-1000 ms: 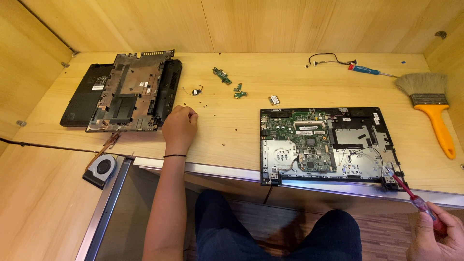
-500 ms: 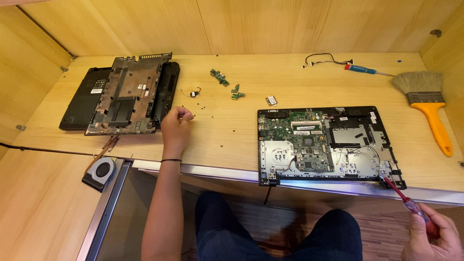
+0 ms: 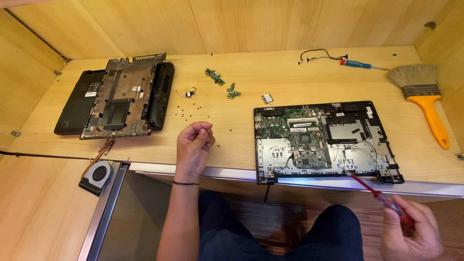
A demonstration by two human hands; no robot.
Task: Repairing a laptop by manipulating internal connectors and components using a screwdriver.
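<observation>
My left hand (image 3: 194,145) hovers over the wooden desk (image 3: 232,92) near its front edge, fingers curled loosely with the fingertips pinched; whether anything small sits in them is not visible. Several tiny black screws (image 3: 186,112) lie scattered just beyond it. My right hand (image 3: 411,232) is low at the right, below the desk edge, gripping a red-handled screwdriver (image 3: 374,193) whose tip points up at the front right corner of the opened laptop base (image 3: 326,140) with its green motherboard exposed.
A removed black laptop bottom cover and casing (image 3: 118,96) lie at the left. Small green circuit boards (image 3: 215,76) sit mid-desk. A blue screwdriver (image 3: 357,64), a loose cable (image 3: 316,54) and a yellow-handled brush (image 3: 425,101) are at the right. A cooling fan (image 3: 98,175) rests lower left.
My left hand has pulled back from the screws near the black casing toward me and to the right. My right hand with the screwdriver stays low at the right.
</observation>
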